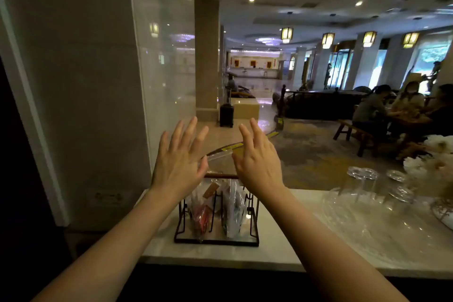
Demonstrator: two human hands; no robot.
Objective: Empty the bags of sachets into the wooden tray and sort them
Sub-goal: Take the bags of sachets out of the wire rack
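Hands: left [180, 162], right [257, 162], fingers spread, empty; two sachet bags [218, 208], seemingly, in rack [215, 240].

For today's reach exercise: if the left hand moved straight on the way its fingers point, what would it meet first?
Probably nothing nearby. The left hand is raised open, fingers pointing up and away over the counter; the rack of bags sits below it. Depth beyond is unclear.

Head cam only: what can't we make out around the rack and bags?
- Sachet print and count: too small, blurred inside the plastic bags.
- Upper part of the rack: behind left hand and right hand.
- Any thumb contact with the bag top: unclear.
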